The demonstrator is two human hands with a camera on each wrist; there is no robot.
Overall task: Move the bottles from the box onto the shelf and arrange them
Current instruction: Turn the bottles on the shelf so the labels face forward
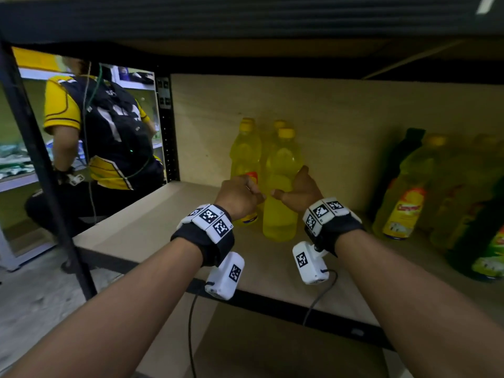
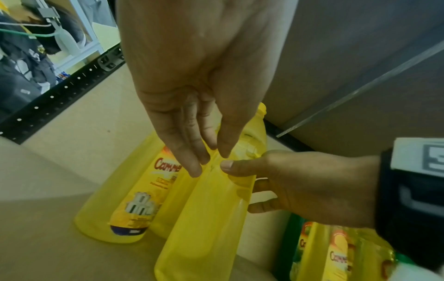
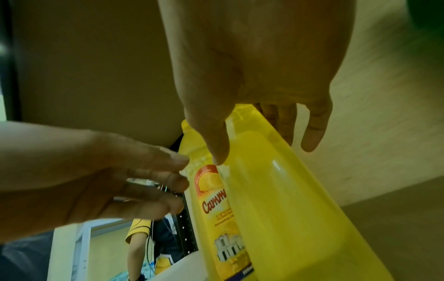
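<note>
Three yellow bottles stand together mid-shelf. The front yellow bottle [image 1: 281, 214] [image 2: 206, 218] [image 3: 288, 199] shows no label. My right hand [image 1: 291, 184] [image 3: 259, 146] holds it at the waist, thumb across the front and fingers round its right side. A labelled bottle [image 1: 244, 151] [image 2: 134, 199] [image 3: 211, 209] stands to its left, and a third bottle [image 1: 278, 125] behind. My left hand [image 1: 255, 192] [image 2: 204, 157] has straight fingers, whose tips [image 3: 182, 182] touch between the labelled and front bottles. The box is out of view.
More bottles stand at the shelf's right: a labelled yellow one [image 1: 406, 197] and dark green ones [image 1: 488, 241]. A black shelf post [image 1: 46, 186] rises at the left, where a person in a yellow-and-black jersey [image 1: 109, 126] crouches. The shelf board [image 1: 152, 222] is bare left of the bottles.
</note>
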